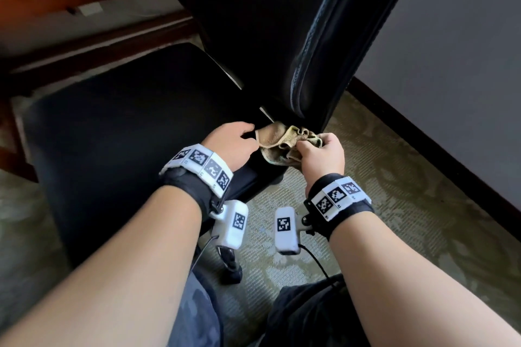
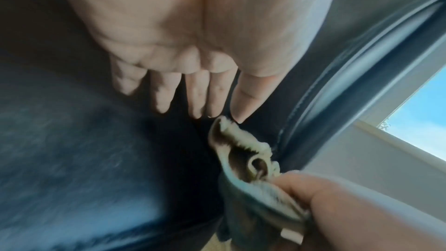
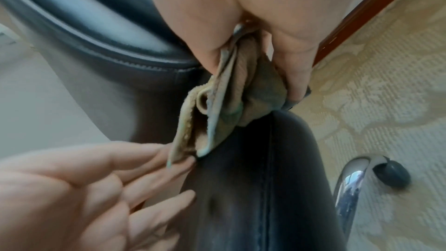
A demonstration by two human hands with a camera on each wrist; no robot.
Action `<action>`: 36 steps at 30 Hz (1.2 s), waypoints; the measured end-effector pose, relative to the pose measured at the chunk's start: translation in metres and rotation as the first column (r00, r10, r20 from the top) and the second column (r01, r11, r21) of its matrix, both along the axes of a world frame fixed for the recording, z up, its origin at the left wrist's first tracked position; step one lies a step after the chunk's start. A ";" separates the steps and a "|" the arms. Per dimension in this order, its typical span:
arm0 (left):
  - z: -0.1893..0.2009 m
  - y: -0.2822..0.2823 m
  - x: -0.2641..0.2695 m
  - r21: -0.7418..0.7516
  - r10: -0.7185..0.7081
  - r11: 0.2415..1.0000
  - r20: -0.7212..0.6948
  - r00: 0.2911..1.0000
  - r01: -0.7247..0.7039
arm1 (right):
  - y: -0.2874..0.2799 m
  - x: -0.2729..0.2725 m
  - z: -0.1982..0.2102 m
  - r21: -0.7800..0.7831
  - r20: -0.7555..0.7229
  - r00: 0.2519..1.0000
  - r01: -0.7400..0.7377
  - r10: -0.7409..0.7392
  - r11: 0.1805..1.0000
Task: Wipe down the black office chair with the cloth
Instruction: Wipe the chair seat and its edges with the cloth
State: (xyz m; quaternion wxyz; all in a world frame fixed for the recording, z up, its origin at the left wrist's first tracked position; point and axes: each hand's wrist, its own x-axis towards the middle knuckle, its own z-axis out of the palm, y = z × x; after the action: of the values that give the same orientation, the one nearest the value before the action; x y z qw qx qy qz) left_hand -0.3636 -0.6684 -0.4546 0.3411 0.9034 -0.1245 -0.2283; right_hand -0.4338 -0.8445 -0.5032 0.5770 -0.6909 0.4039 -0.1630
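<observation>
The right hand (image 1: 324, 155) bunches the tan cloth (image 1: 284, 144) at the rear corner of the black office chair (image 1: 135, 127) seat — the left hand (image 1: 231, 146), fingers straight and relaxed, just touches its free edge.

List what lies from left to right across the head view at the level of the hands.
Chair seat → left hand → cloth → right hand → carpet → dark baseboard
</observation>
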 end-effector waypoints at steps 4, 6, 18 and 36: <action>0.037 0.000 -0.006 -0.036 0.006 0.999 0.057 0.998 -0.004 | -0.005 -0.018 0.027 0.111 0.083 0.995 -0.071 0.062 0.991; 0.062 0.007 -0.013 -0.078 0.043 0.996 0.095 0.995 -0.036 | -0.006 -0.030 0.052 0.110 0.167 0.977 -0.150 0.131 0.982; 0.200 0.004 -0.122 -0.354 0.031 0.931 0.322 0.946 0.090 | 0.008 -0.097 0.205 0.042 0.519 0.818 -0.314 0.248 0.948; 0.285 -0.016 -0.201 -0.689 0.090 0.707 0.315 0.945 0.162 | 0.001 -0.164 0.309 -0.133 0.648 0.734 -0.155 0.204 0.979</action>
State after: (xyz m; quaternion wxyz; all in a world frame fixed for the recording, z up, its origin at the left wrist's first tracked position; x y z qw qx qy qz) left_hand -0.5643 -0.6842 -0.1693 0.6306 0.7258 -0.2745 -0.0177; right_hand -0.5974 -0.8435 -0.1944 0.6705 -0.6446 0.1005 -0.3533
